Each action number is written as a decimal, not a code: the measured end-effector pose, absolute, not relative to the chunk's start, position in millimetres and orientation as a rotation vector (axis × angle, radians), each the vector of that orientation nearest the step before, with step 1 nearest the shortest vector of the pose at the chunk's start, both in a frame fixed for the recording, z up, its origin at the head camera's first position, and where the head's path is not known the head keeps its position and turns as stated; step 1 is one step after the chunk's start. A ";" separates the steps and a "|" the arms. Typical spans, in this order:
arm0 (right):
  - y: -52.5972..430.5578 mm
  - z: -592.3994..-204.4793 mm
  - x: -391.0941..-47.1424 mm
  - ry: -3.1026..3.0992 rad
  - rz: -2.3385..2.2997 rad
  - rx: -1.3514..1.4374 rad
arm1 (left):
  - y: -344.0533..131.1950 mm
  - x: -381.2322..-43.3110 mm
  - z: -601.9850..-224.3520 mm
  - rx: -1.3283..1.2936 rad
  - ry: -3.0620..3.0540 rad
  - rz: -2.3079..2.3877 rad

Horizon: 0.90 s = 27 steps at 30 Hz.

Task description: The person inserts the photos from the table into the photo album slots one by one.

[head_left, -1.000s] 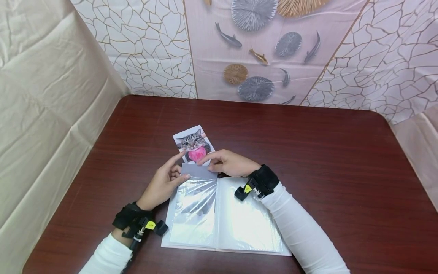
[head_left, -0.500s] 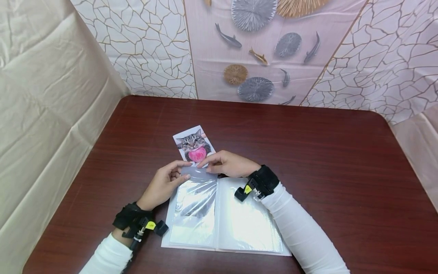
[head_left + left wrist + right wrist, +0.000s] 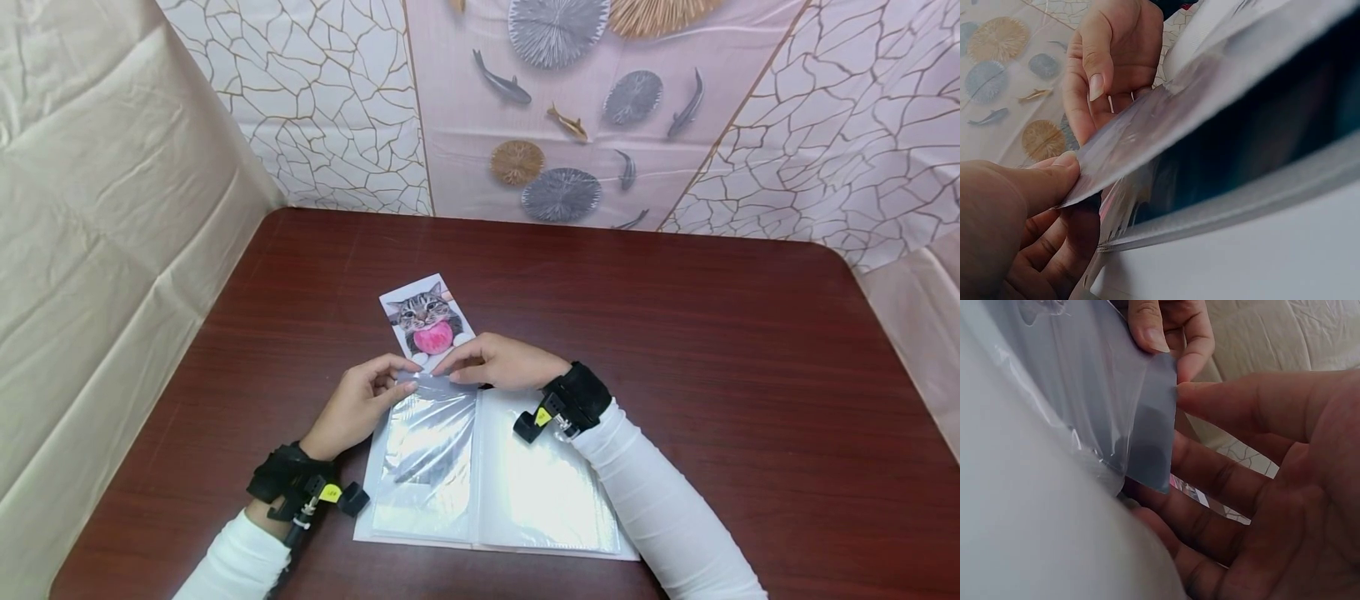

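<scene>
A grey-topped photo point(image 3: 435, 381) sits mostly inside the clear pocket point(image 3: 426, 450) on the left page of an open photo album point(image 3: 551, 500). Its upper strip point(image 3: 1155, 428) sticks out of the pocket in the right wrist view. My left hand point(image 3: 363, 400) pinches the photo and pocket at their upper left, thumb point(image 3: 1047, 184) on the front and fingers behind. At the top edge, my right hand point(image 3: 502, 361) holds the photo, one fingertip against the edge and other fingers partly hidden behind it.
A second photo point(image 3: 427, 321), of a cat with a pink heart, lies just beyond the album on the brown table point(image 3: 675, 333). A cream curtain point(image 3: 112, 208) hangs along the left, and a patterned cloth point(image 3: 480, 150) covers the back.
The grey photo has slid further down into its pocket, so less sticks out. My left index finger has come down from beside the cat photo to the top edge; the right fingers have followed slightly downward.
</scene>
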State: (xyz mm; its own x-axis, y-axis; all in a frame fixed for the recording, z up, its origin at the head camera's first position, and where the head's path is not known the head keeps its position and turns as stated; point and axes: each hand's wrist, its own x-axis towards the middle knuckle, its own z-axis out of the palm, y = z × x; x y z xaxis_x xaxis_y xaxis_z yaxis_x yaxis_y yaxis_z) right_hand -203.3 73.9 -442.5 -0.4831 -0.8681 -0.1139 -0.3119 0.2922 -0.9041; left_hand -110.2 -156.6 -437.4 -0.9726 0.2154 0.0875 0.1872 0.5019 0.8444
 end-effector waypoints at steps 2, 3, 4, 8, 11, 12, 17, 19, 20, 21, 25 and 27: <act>73.4 -442.5 -203.4 1.953 -1.157 -1.051 | -156.5 -109.9 -437.0 0.363 2.697 1.514; 73.2 -442.2 -203.2 1.955 -1.154 -1.053 | -156.4 -109.8 -437.1 0.365 2.698 1.515; 73.0 -442.2 -203.2 1.959 -1.150 -1.055 | -156.3 -109.7 -436.9 0.365 2.697 1.518; 72.9 -441.6 -202.6 1.962 -1.141 -1.069 | -156.0 -109.3 -436.4 0.372 2.695 1.526; 73.0 -440.3 -201.8 1.948 -1.146 -1.076 | -156.4 -109.2 -436.5 0.384 2.691 1.532; 73.1 -439.9 -201.5 1.943 -1.147 -1.076 | -156.6 -109.2 -436.7 0.388 2.689 1.535; 72.2 -438.5 -200.3 1.936 -1.137 -1.078 | -158.2 -110.4 -439.7 0.397 2.678 1.542; 71.9 -438.6 -199.9 1.936 -1.130 -1.081 | -162.0 -113.8 -450.6 0.408 2.674 1.546; 71.8 -438.4 -199.6 1.937 -1.125 -1.082 | -163.8 -115.3 -456.0 0.410 2.672 1.546; 71.8 -438.1 -199.3 1.938 -1.121 -1.085 | -165.7 -116.9 -461.3 0.414 2.672 1.547; 71.2 -437.0 -198.3 1.936 -1.108 -1.095 | -171.3 -120.7 -476.1 0.451 2.678 1.552; 71.0 -437.0 -198.0 1.936 -1.101 -1.099 | -171.5 -120.4 -476.5 0.458 2.685 1.548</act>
